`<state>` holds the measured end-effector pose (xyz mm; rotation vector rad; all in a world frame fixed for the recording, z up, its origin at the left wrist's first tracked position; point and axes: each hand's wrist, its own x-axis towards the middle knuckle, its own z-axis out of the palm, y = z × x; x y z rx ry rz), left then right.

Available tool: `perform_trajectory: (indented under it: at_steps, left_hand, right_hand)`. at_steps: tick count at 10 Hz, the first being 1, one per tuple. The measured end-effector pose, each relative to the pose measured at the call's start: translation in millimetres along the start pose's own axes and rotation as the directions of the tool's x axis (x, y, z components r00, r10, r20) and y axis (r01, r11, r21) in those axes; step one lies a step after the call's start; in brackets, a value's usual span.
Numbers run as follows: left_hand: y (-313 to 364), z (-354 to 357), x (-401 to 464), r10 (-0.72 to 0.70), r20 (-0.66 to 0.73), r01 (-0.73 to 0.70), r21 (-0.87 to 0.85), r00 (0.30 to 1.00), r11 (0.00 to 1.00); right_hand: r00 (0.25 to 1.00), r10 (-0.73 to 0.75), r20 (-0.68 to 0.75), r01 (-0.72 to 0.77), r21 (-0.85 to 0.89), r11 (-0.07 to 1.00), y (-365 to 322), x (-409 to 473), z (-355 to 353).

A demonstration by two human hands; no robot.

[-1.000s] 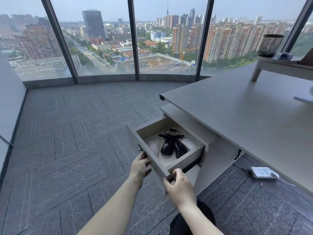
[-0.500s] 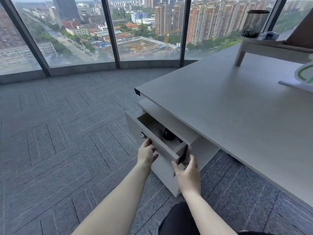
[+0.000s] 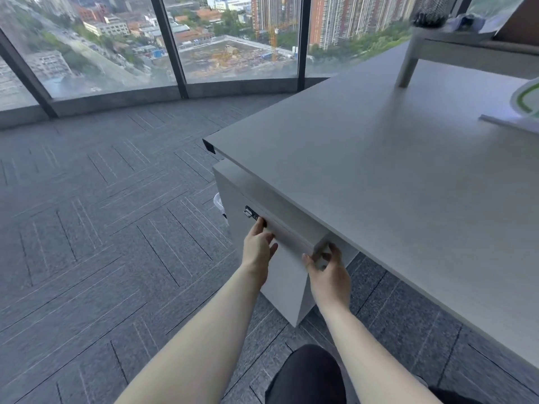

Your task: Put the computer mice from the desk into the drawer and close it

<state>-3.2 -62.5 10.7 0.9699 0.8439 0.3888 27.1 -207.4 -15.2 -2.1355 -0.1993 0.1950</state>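
Since half a second ago the pale grey laminate drawer [image 3: 287, 233] slides shut beneath the surface [image 3: 393, 182], mice hidden inside. Left hand [image 3: 258, 246] flat, fingers spread; right hand [image 3: 328, 271] fingers curled on the corner. Stiff, light, glides easily; push the front.

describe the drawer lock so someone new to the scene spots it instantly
Start at the grey desk; under its near-left corner sits a pale drawer cabinet. The lock is the small metallic keyhole on the drawer front, just beyond the left hand, the only dark, shiny spot on that plain panel.
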Motion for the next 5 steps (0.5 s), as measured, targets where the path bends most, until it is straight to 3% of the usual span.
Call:
perform_trajectory:
  at_steps: [3, 5]
  left_hand:
    - [3.5, -0.4, -6.5, -0.011, 0.045, 0.008, 0.081, 0.999, 0.997]
    - [-8.1, -21.3, -32.4, -0.019, -0.036, 0.026, 0.180, 0.999, 0.983]
  right_hand:
    - [0.998, 0.023, 0.062, -0.024, 0.002, 1.000, -0.7, 1.3, 0.1]
    - [0.992, 0.050, 0.114, -0.044, -0.059, 0.997, -7.0, -26.6, -19.9]
